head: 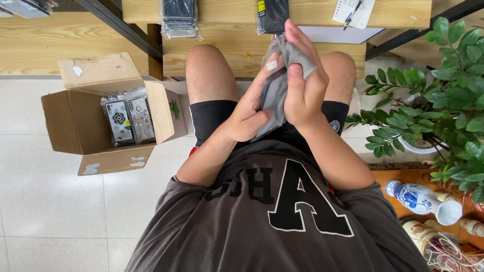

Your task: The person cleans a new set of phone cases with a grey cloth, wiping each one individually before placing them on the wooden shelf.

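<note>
Item in hand: grey cloth, soft and crumpled, wrapped over the top end of a dark flat slab, apparently a phone case in a clear sleeve; both are held in the air above the person's lap, just short of the near edge of the wooden worktop. Right hand: grip closed around cloth and slab together, fingers folded over the top, thumb pressing the cloth. Left hand: grip closed on the slab's lower left edge, a small plaster on one finger. Handling note, as a judgement: the left hand is best kept as a steady support at the edge while the right hand moves the cloth, with light pressure so that the thin slab does not bend or slip out. On the worktop's far edge: stack of bagged cases, a dark packet, notepad with pen. On the floor to the left: open cardboard box holding patterned cases. To the right: leafy potted plant, blue-and-white vase lying on its side.
</note>
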